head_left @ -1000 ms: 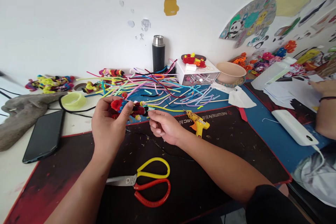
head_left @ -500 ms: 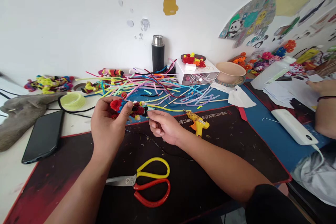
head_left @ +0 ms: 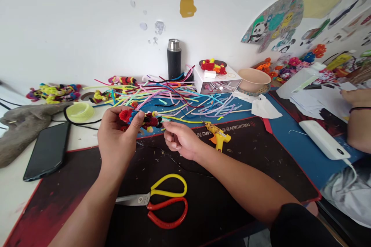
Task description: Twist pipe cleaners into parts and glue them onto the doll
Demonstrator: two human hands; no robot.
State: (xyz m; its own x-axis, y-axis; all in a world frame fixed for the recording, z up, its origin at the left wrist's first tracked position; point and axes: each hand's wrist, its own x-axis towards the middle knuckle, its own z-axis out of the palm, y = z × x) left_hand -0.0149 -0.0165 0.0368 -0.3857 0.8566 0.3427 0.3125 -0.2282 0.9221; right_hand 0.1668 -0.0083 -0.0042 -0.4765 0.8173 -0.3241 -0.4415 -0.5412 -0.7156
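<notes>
My left hand (head_left: 117, 139) is closed around a small pipe-cleaner figure (head_left: 150, 120) in red, blue and black, with pale yellow tips. The figure lies sideways, its black end toward my right hand. My right hand (head_left: 181, 139) is in a pinch just beyond that black end; what its fingertips hold, if anything, is too small to make out. Below both hands, scissors (head_left: 144, 199) with one yellow and one red handle lie on the dark mat (head_left: 232, 185). A yellow glue gun (head_left: 218, 136) rests on the mat right of my right hand.
Loose coloured pipe cleaners (head_left: 174, 98) spread behind my hands. A black flask (head_left: 174, 60), a white box (head_left: 217, 79) and a bowl (head_left: 254, 81) stand along the wall. A phone (head_left: 48, 150) lies left. At right are a power bank (head_left: 324, 139) and another person's hand (head_left: 352, 96).
My left hand and the figure have shifted slightly left, widening the gap to my right fingertips. My right hand has hardly moved.
</notes>
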